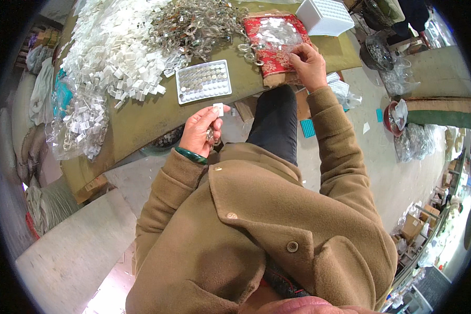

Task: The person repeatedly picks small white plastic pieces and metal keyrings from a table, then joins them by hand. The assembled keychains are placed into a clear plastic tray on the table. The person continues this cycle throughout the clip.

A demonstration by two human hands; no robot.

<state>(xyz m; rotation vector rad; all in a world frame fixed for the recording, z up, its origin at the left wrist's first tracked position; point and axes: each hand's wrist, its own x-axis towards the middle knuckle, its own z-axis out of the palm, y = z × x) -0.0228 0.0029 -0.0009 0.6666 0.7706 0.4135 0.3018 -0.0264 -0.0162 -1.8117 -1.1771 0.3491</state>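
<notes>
My left hand (pixel 198 132) pinches a small white square plastic piece (pixel 218 109) between thumb and fingertips, just off the table's near edge. Some small metallic-looking pieces (pixel 209 134) sit in its curled fingers; their kind is unclear. My right hand (pixel 310 65) is over the near right corner of a red patterned cloth (pixel 276 66), fingers pinched together. Whatever they hold, if anything, is too small to tell. Flat clear pieces (pixel 277 32) lie heaped on that cloth. Between my hands, on the table, rests a white tray (pixel 178 79) with rows of small round discs in its pockets.
A large heap of white plastic pieces (pixel 115 47) covers the table's left part, beside a pile of clear, ring-like pieces (pixel 199 26). A plastic bag of white pieces (pixel 81 123) hangs at the left edge. Stacked white trays (pixel 324 18) stand at the far right corner.
</notes>
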